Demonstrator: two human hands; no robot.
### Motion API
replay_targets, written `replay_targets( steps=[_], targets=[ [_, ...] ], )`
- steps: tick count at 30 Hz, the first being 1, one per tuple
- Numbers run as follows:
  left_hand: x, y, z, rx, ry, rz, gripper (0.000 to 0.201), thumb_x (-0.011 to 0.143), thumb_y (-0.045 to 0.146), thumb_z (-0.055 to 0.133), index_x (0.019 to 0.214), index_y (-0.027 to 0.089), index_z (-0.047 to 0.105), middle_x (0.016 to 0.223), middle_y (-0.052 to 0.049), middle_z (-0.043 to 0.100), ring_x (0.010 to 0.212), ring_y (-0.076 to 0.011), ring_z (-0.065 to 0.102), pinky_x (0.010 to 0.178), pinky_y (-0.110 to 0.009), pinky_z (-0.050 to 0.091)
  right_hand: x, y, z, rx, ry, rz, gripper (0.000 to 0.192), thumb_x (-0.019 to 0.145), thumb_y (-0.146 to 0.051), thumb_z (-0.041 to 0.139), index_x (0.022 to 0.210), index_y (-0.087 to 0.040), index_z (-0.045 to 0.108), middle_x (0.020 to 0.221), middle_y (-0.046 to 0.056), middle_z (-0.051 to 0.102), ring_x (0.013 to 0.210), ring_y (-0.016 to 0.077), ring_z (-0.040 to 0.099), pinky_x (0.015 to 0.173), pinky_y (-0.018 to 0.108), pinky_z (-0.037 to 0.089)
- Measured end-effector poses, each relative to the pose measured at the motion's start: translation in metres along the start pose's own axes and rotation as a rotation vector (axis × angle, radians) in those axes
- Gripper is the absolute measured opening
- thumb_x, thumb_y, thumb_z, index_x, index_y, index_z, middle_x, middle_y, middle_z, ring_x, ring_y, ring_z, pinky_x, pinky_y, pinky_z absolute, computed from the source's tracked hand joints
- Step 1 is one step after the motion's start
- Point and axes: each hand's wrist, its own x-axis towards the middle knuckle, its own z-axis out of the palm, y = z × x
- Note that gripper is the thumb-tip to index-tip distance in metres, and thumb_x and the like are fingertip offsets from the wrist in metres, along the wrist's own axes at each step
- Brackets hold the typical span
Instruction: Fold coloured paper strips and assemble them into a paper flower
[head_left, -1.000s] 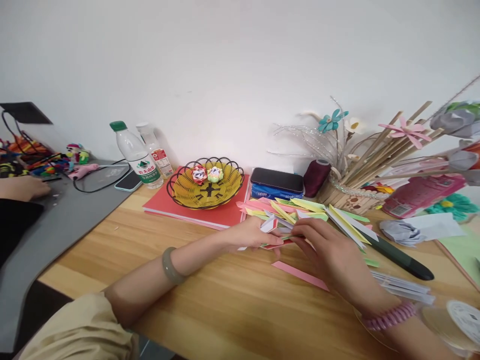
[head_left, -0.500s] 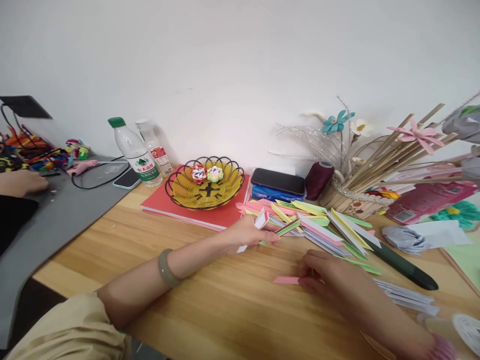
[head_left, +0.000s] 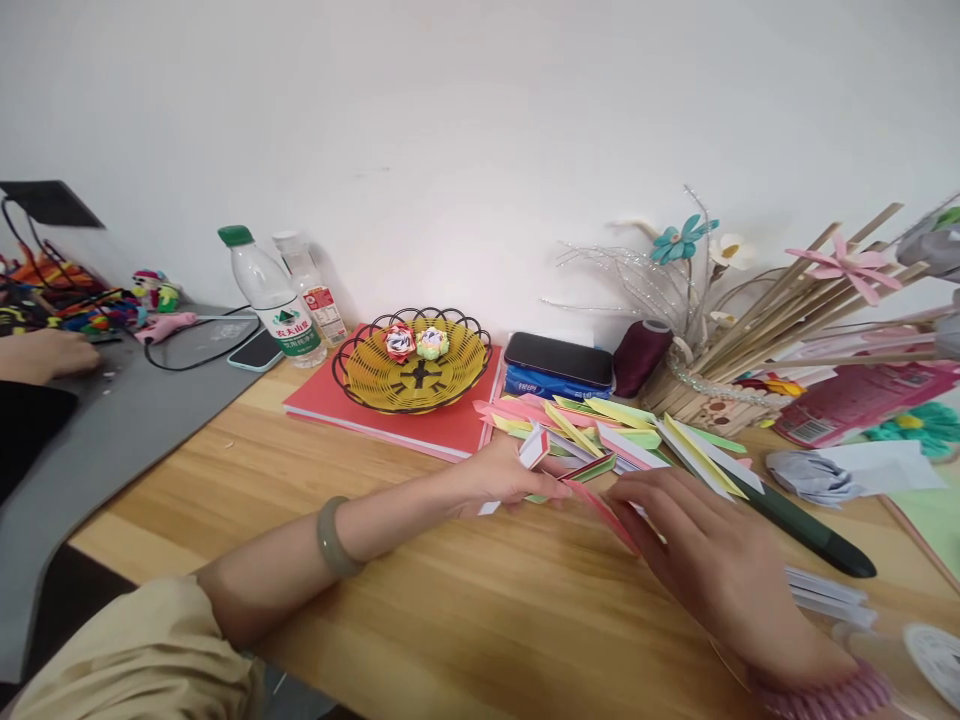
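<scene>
Pinching the folded paper assembly (head_left: 559,462) in left hand (head_left: 499,478) fingers at table (head_left: 450,600) centre, right hand (head_left: 705,560) grips a pink strip (head_left: 600,505) at its 3 o'clock; misaligned insertion could likely pop the interlocked folds apart.

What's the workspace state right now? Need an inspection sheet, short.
Surface: wooden table, grey mat at left.
Job's things: woven paper piece, pink strip, pile of folded strips.
Clutter: wire basket holding two paper flowers, two bottles, black case, thread spool, pen.
Hands: left hand grips the woven piece; right hand pinches the pink strip.
Cables: black cable on the mat.
Surroundings: white wall; another person's hand far left.
</scene>
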Motion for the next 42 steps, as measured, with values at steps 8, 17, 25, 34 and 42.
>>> replay_targets(
  steps=[8,17,25,34,42],
  targets=[
    [0.003,-0.004,-0.001,0.018,0.033,0.017,0.029,0.054,0.030,0.072,0.077,0.013,0.066,0.070,-0.001,0.062,0.044,-0.0030,0.039,0.036,-0.017,0.025,0.001,-0.002,0.009,0.102,-0.355,0.204,0.021,0.088,-0.030,0.038,0.082,-0.023,0.057,0.077,0.001,0.063,0.063,0.0155,0.059,0.052,0.027,0.043],
    [0.003,-0.008,0.000,0.016,0.013,0.046,0.026,0.057,0.029,0.071,0.078,0.015,0.065,0.061,0.000,0.059,0.050,-0.0073,0.047,0.035,-0.015,0.029,-0.006,0.002,-0.007,-0.071,0.062,-0.073,0.028,0.083,-0.008,0.042,0.105,-0.017,0.057,0.097,0.010,0.063,0.087,0.0212,0.060,0.069,0.030,0.045],
    [-0.003,-0.003,0.006,0.026,-0.009,0.050,0.032,0.060,0.028,0.070,0.090,0.018,0.066,0.071,-0.001,0.063,0.051,-0.0071,0.048,0.036,-0.015,0.031,-0.004,0.005,0.003,-0.224,0.025,-0.190,0.029,0.085,-0.005,0.035,0.104,-0.008,0.056,0.094,0.014,0.062,0.087,0.0240,0.057,0.067,0.032,0.046],
    [-0.003,-0.001,0.005,-0.009,-0.046,0.045,0.030,0.058,0.031,0.071,0.085,0.018,0.068,0.069,-0.001,0.061,0.050,-0.0065,0.047,0.037,-0.016,0.033,-0.003,0.004,0.002,-0.258,0.034,-0.218,0.028,0.084,-0.003,0.035,0.103,-0.006,0.056,0.092,0.016,0.063,0.086,0.0252,0.058,0.064,0.034,0.047],
    [-0.003,-0.002,0.007,0.049,0.007,0.023,0.027,0.056,0.028,0.070,0.079,0.015,0.067,0.062,0.002,0.054,0.050,-0.0065,0.043,0.040,-0.018,0.035,-0.004,-0.005,0.015,0.092,-0.056,-0.150,0.031,0.087,-0.011,0.038,0.117,-0.013,0.046,0.104,0.011,0.062,0.098,0.0206,0.056,0.077,0.033,0.049]
  ],
)
